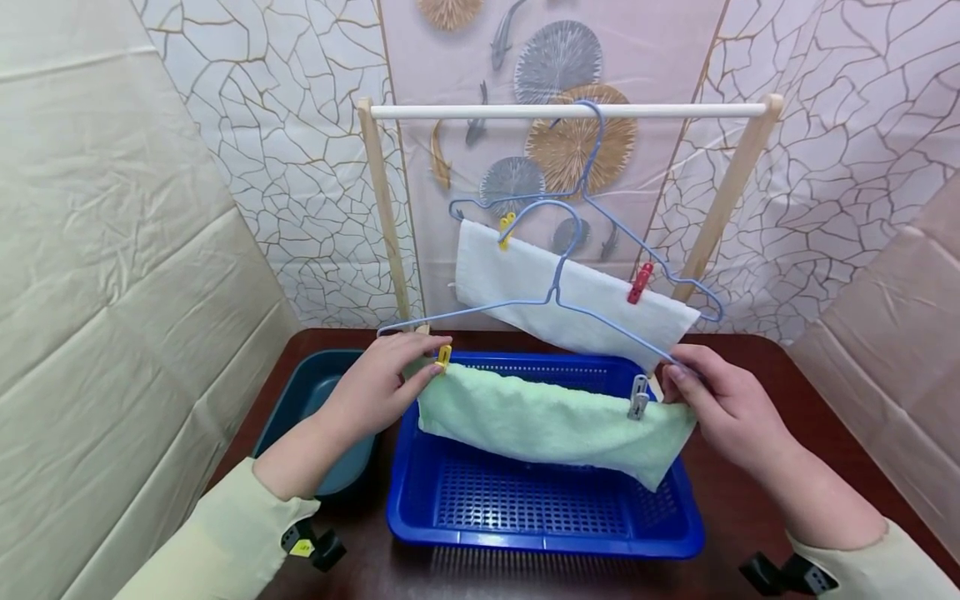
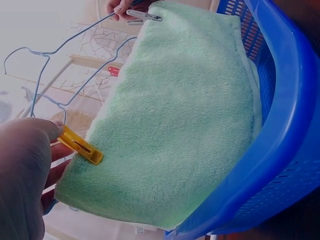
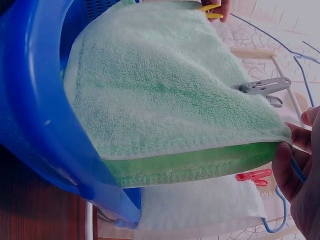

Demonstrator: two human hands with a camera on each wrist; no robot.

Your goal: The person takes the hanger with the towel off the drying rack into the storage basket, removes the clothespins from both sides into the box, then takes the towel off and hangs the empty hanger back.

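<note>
I'm likely finishing pegging the towel (image 1: 536, 417), left hand (image 1: 384, 379) pinching the peg (image 1: 444, 357), right hand (image 1: 731, 408) the hanger (image 1: 556, 293); next, probably, lift to the rail (image 1: 480, 112).

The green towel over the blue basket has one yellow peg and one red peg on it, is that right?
Not quite. The green towel over the blue basket has one yellow peg, but the other is a grey peg, not red, as the head view shows.

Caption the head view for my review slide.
Left hand pinching a yellow peg, right hand holding the nearer blue hanger, green towel over a blue basket, white towel hanging behind.
</note>
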